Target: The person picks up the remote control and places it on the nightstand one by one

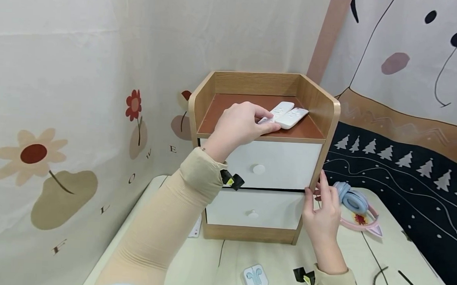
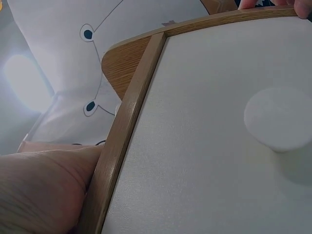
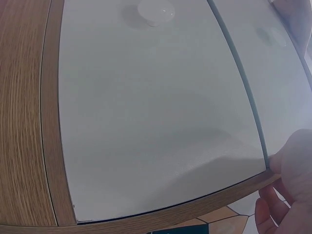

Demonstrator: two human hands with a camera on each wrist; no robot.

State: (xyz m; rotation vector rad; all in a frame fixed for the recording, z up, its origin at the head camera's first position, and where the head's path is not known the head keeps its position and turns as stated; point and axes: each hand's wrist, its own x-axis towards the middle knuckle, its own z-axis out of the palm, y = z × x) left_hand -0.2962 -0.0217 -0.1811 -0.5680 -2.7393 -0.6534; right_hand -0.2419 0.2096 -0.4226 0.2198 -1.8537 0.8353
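Note:
A small wooden cabinet (image 1: 247,234) stands on the table, with two white drawers, each with a round white knob (image 1: 258,169). On its brown top lie two white oblong devices that look like remote controls. My left hand (image 1: 239,123) reaches over the front edge of the top; thumb and fingers pinch the near end of the left white remote control (image 1: 284,106). The other remote control (image 1: 294,118) lies just beside it. My right hand (image 1: 323,214) rests at the cabinet's right front edge, fingers extended along the side, thumb on the front edge near the drawer gap (image 3: 243,83).
Blue and pink headphones (image 1: 355,205) lie right of the cabinet. Earphones in a clear case (image 1: 255,279) lie in front. Two dark curved strips, one a toothed headband (image 1: 378,283), are at lower right. Part of a white item (image 1: 195,229) shows at the cabinet's left foot. Printed curtains hang behind.

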